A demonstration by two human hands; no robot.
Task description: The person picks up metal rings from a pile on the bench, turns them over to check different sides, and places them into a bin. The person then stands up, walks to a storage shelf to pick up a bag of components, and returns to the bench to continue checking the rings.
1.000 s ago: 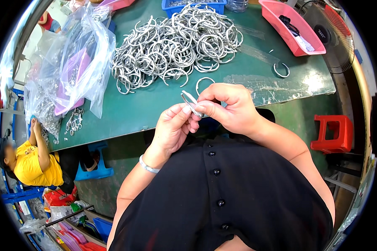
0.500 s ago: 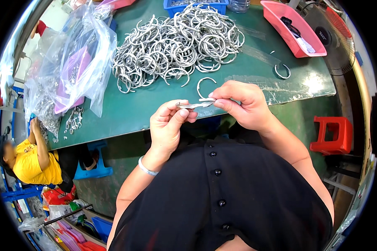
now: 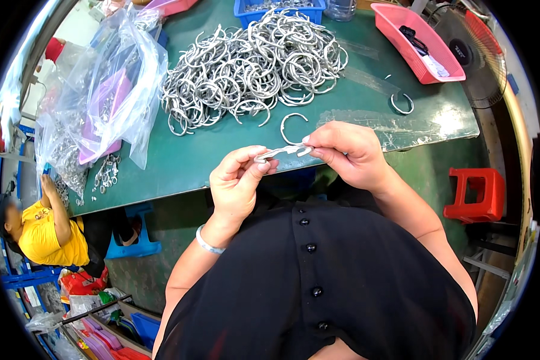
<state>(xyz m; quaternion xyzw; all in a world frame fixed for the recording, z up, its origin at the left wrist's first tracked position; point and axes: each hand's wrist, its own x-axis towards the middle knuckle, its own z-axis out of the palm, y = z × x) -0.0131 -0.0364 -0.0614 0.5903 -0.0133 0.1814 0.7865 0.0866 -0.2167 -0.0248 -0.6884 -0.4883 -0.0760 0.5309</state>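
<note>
Between my hands, just beyond the table's near edge, is a silvery open bangle (image 3: 285, 150), seen nearly edge-on. My left hand (image 3: 237, 186) pinches its left end between thumb and fingers. At the other end, the thumb and forefinger of my right hand (image 3: 353, 155) are closed on it. Right behind the held piece, a single open bangle (image 3: 283, 128) lies on the green table. A big heap of similar grey-silver bangles (image 3: 246, 72) rises farther back, and one more bangle (image 3: 410, 107) rests apart at the right.
A pink basket (image 3: 395, 42) with dark items stands back right, near a fan (image 3: 462, 51). Behind the heap sits a blue tray (image 3: 246, 13). Clear plastic bags (image 3: 144, 90) cover the table's left. Someone in yellow (image 3: 57, 237) sits there. A red stool (image 3: 475, 195) stands right.
The held bangle has turned a little between my fingers, and more of its curved right end shows. My left hand has shifted slightly left; both hands keep their pinch.
</note>
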